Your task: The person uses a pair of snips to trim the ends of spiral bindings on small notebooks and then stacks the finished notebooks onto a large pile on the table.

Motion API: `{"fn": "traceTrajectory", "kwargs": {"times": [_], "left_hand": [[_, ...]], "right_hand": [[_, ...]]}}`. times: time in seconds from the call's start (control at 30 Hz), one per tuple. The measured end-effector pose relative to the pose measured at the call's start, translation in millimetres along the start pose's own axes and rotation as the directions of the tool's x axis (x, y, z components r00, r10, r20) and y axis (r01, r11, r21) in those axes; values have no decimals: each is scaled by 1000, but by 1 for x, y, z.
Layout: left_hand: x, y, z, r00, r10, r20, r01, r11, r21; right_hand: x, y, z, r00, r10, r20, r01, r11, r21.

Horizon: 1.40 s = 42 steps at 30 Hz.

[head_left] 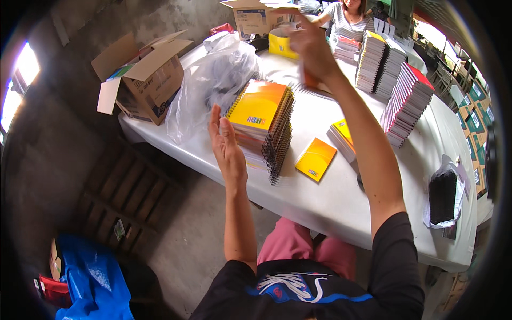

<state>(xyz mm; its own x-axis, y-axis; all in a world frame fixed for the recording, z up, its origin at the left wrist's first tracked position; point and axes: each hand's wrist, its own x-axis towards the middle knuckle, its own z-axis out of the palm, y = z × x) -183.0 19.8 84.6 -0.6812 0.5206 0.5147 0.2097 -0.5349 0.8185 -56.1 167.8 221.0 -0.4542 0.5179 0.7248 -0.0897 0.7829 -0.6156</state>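
A tall stack of spiral notebooks with yellow-orange covers (260,104) stands on the table in front of me, black coils along its right side. My left hand (228,152) is upright at the stack's left side, fingers stretched out and holding nothing; whether the palm touches the stack I cannot tell. Raised over the far part of the table, my right hand (312,45) is smeared by motion, so its grip is unclear. A yellow box-like thing (282,44) lies close behind it. One yellow notebook (316,159) lies flat right of the stack, and a smaller pile (342,137) sits partly behind my right forearm.
Tall stacks of spiral notebooks (408,104) rise at the right of the white-covered table (277,194). Clear plastic (213,80) and an open carton (149,80) are at the left. A bag of black coils (444,197) lies at the right edge. Another person (349,21) is across the table.
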Motion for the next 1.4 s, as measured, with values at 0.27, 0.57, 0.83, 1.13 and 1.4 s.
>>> {"fn": "traceTrajectory", "kwargs": {"times": [0.27, 0.57, 0.83, 1.13, 1.4], "left_hand": [[2, -13, -4, 997, -62, 42, 61, 998, 9], [6, -15, -4, 959, 212, 185, -213, 977, -15], [20, -25, -23, 901, 362, 238, -409, 891, 195], [5, 8, -15, 886, 456, 82, -457, 834, 310], [-171, 17, 89, 547, 250, 799, -631, 750, 197]], "right_hand": [[-8, -5, 86, 748, -525, 406, 618, 775, -136], [-100, 120, -32, 910, 374, -179, -412, 769, -489], [-208, 162, -118, 343, 923, -174, -860, 234, -452], [-228, 94, -127, 781, 512, -357, -618, 548, -565], [-333, 15, -66, 960, 269, -74, -218, 559, -800]]}}
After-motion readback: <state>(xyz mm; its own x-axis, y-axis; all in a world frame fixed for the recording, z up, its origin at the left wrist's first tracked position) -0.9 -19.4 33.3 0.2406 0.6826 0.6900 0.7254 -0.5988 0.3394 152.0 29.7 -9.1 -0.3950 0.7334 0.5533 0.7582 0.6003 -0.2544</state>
